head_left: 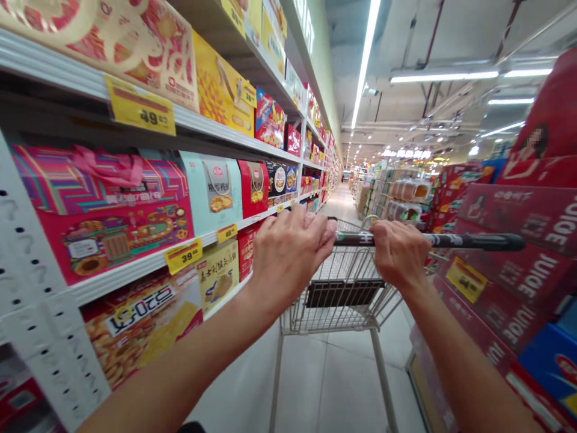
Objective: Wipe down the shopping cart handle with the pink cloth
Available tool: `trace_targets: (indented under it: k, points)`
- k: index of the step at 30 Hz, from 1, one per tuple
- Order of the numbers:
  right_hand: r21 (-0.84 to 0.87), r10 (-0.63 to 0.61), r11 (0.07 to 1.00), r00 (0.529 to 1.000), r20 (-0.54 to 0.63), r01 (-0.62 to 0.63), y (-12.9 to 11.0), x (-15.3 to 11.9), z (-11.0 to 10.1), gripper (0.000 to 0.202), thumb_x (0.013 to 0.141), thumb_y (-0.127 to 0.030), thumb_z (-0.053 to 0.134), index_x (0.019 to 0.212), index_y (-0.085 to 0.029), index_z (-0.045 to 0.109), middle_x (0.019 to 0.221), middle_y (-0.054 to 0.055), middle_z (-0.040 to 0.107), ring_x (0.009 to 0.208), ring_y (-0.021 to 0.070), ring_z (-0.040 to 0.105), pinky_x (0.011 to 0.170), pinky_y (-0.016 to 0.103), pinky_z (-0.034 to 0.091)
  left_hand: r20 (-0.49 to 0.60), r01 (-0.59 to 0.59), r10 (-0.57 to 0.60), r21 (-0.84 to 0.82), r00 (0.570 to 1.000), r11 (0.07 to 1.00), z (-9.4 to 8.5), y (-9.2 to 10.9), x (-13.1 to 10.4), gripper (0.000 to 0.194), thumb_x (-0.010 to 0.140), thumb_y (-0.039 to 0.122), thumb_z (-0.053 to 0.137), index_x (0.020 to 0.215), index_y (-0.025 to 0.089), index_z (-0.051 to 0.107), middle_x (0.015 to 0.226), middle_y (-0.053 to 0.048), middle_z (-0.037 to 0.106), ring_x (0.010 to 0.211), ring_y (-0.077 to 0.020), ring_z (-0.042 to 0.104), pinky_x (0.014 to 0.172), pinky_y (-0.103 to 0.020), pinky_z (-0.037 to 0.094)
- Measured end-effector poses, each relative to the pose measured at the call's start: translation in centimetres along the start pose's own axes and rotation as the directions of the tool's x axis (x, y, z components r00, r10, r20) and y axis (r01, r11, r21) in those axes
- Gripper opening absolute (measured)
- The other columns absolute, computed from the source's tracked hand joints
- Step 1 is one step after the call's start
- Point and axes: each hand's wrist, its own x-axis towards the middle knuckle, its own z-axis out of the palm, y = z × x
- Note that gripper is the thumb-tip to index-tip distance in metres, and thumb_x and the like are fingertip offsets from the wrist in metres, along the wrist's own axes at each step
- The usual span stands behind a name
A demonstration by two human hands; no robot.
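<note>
Supermarket aisle, running deep to a bright vanishing area right of centre. Pale ceiling (401, 30) across the upper right, exposed pipes, long straight strip lights (444, 77). Floor (347, 373) at bottom centre: light, smooth square tiles, thin joints. White metal shelving (33, 337) fills the left side, upright punched with small holes, ribbed shelf edges, packed with cartons. Right side: stack of dark red juice boxes (500, 240), flat-sided card, white lettering. Shopping cart (293, 325) at centre, the thing in use: thin pale wire mesh, slim tubular legs, dark flat panel (345, 293) on the near face of the basket. Left-side packs: magenta striped box (126, 228) with a soft pink ribbon handle (106, 167), glossy yellow box (223, 87) above, mint box (211, 198) with a grey label beside the striped one. Black handle bar (469, 241), round and smooth, crosses centre to right. Left hand (288, 246) and right hand (399, 249) apart, both clamped on the bar, left around its visible left end, right nearer its middle; bare forearms enter from the bottom. Smallest: yellow price tags (143, 108) along shelf edges, flat rectangles, black print.
</note>
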Motion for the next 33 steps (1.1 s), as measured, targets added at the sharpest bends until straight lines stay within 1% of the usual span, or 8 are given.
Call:
trace_targets:
  k: [6, 10, 13, 18, 21, 25, 28, 33]
  points:
    - [0.032, -0.025, 0.999, 0.997, -0.066, 0.027, 0.9, -0.5, -0.2, 0.048, 0.102, -0.032, 0.028, 0.065, -0.020, 0.057, 0.058, 0.001, 0.055, 0.059, 0.0145, 0.047, 0.061, 0.029, 0.027, 0.138, 0.163, -0.134, -0.230, 0.981, 0.959, -3.1, -3.8, -0.3, 0.030, 0.096, 0.050, 0.054, 0.087, 0.024, 0.066, 0.083, -0.003, 0.061, 0.076, -0.0179, 0.059, 0.068, -0.029, 0.044]
    - [0.059, 0.013, 0.998, 0.990, -0.140, -0.005, 0.6, -0.4, 0.1, 0.048, 0.100, -0.032, 0.031, 0.063, -0.020, 0.058, 0.053, 0.000, 0.052, 0.055, 0.0128, 0.046, 0.059, 0.029, 0.025, 0.379, 0.298, -0.078, -0.568, 0.922, 0.767, -3.3, -6.4, 0.6, 0.040, 0.095, 0.057, 0.049, 0.083, 0.023, 0.068, 0.063, 0.000, 0.056, 0.060, -0.0154, 0.053, 0.056, -0.027, 0.043]
    - [0.060, 0.040, 0.998, 0.989, -0.145, -0.031, 0.8, -0.5, 0.1, 0.050, 0.100, -0.034, 0.030, 0.063, -0.020, 0.061, 0.054, 0.001, 0.056, 0.055, 0.0124, 0.048, 0.059, 0.028, 0.025, 0.483, 0.339, 0.042, -0.670, 0.874, 0.660, -2.7, -8.3, 1.5, 0.041, 0.092, 0.059, 0.053, 0.082, 0.024, 0.072, 0.061, -0.003, 0.057, 0.064, -0.0179, 0.057, 0.058, -0.029, 0.046]
    - [0.071, 0.065, 0.996, 0.991, -0.115, -0.057, 1.7, -1.0, 0.1, 0.052, 0.100, -0.035, 0.029, 0.064, -0.020, 0.062, 0.057, 0.003, 0.060, 0.056, 0.0137, 0.050, 0.059, 0.030, 0.026, 0.385, 0.345, -0.089, -0.670, 0.919, 0.658, -0.2, -10.9, 2.9, 0.029, 0.082, 0.052, 0.068, 0.080, 0.024, 0.076, 0.072, -0.006, 0.066, 0.087, -0.0268, 0.066, 0.073, -0.036, 0.053]
    - [0.096, 0.046, 0.995, 0.989, -0.138, -0.033, 2.1, -1.1, 0.1, 0.051, 0.100, -0.035, 0.029, 0.064, -0.020, 0.061, 0.057, 0.003, 0.060, 0.056, 0.0140, 0.050, 0.059, 0.030, 0.026, 0.454, 0.362, 0.005, -0.716, 0.891, 0.597, 2.3, -11.6, 3.0, 0.032, 0.080, 0.055, 0.069, 0.078, 0.023, 0.076, 0.075, -0.007, 0.071, 0.086, -0.0263, 0.068, 0.077, -0.037, 0.053]
    - [0.105, 0.030, 0.994, 0.984, -0.178, -0.011, 2.3, -1.3, 0.0, 0.048, 0.100, -0.033, 0.031, 0.065, -0.020, 0.061, 0.058, 0.003, 0.062, 0.056, 0.0145, 0.051, 0.060, 0.031, 0.028, 0.426, 0.362, 0.085, -0.845, 0.901, 0.394, 5.9, -10.6, 1.1, 0.046, 0.089, 0.060, 0.054, 0.080, 0.020, 0.075, 0.088, -0.009, 0.075, 0.087, -0.0228, 0.068, 0.085, -0.038, 0.053]
    - [0.097, 0.063, 0.994, 0.980, -0.188, -0.045, 2.8, -1.4, 0.0, 0.051, 0.100, -0.034, 0.029, 0.065, -0.019, 0.063, 0.057, 0.003, 0.061, 0.054, 0.0142, 0.051, 0.059, 0.031, 0.028, 0.232, 0.279, -0.196, -0.925, 0.953, 0.257, 8.0, -8.0, -1.5, 0.050, 0.095, 0.060, 0.046, 0.086, 0.019, 0.073, 0.097, -0.009, 0.074, 0.092, -0.0209, 0.067, 0.092, -0.038, 0.052]
    - [0.091, 0.119, 0.991, 0.973, -0.198, -0.103, 4.2, -1.9, 0.2, 0.055, 0.099, -0.035, 0.027, 0.061, -0.020, 0.064, 0.053, 0.005, 0.061, 0.051, 0.0159, 0.053, 0.057, 0.031, 0.032, -0.110, 0.079, -0.597, -0.956, 0.795, 0.282, 8.4, -2.0, -4.6, 0.045, 0.100, 0.059, 0.039, 0.106, 0.024, 0.066, 0.110, -0.007, 0.069, 0.100, -0.0203, 0.064, 0.094, -0.038, 0.052]
